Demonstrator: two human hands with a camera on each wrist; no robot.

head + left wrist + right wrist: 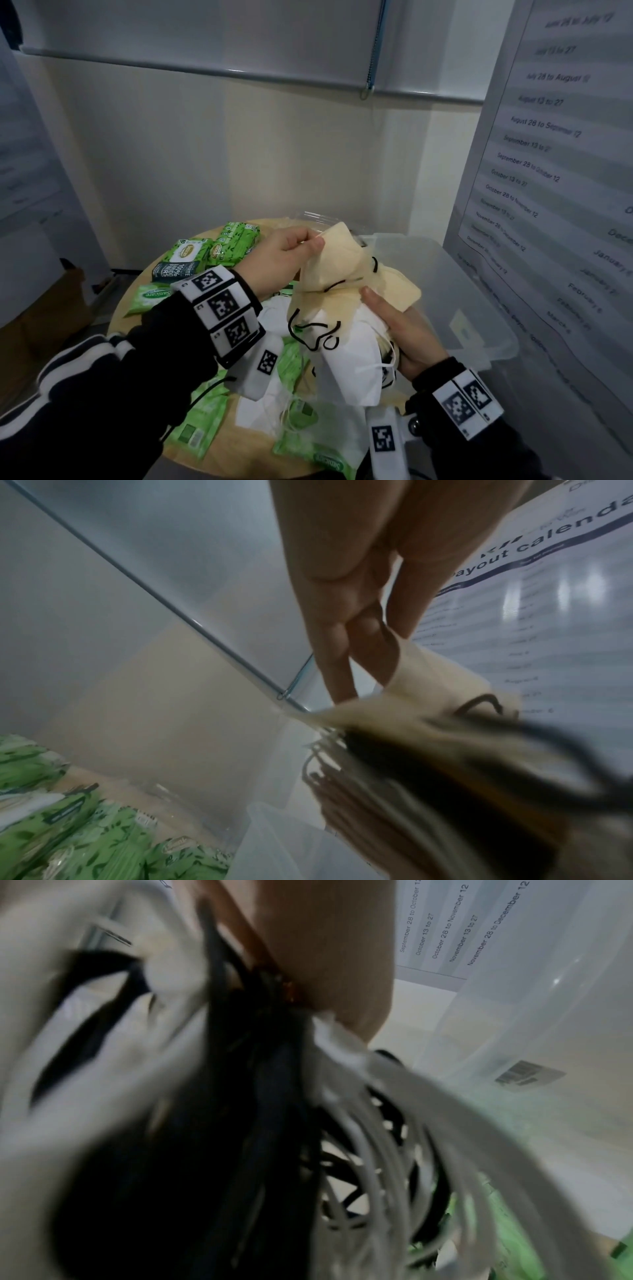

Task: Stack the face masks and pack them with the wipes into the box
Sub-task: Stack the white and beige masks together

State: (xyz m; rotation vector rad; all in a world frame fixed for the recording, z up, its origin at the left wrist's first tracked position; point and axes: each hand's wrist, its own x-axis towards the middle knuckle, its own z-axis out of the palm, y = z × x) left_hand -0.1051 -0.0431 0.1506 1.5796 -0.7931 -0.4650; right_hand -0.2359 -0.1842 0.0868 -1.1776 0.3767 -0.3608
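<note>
- So, mid-stacking: the left hand [284,255] pinches the top corner of a cream face mask [337,257] between thumb and fingers, lifted above the pile.
- The right hand [407,334] grips the stack of masks [346,346] from the right side, thumb on top, fingers underneath; the stack is held over the table edge, just beside the box.
- The stack mixes cream and white masks, with black and white ear loops hanging out loose; it looks uneven, not squared up.
- In the left wrist view the fingers [337,647] close on the cream mask's edge, confirming the pinch.
- The right wrist view is mostly blur: tangled loops and mask layers up against the palm.
- The clear plastic box [479,308] sits to the right of the round wooden table [137,301], open; no masks or wipes visible inside it as far as I can tell.
- Wipes packs [219,250], green, lie at the far left of the table; more green packs [195,428] lie near the front edge, partly under loose white masks [274,401].
- Progress judgement: early to middle. Part of the masks are gathered in the hand, the cream one likely going onto the stack.
- Left: collect the remaining white masks off the table, tidy the stack, put it in the box, then move all wipes packs in.
- Risk: the dangling loops may snag while stacking.
</note>
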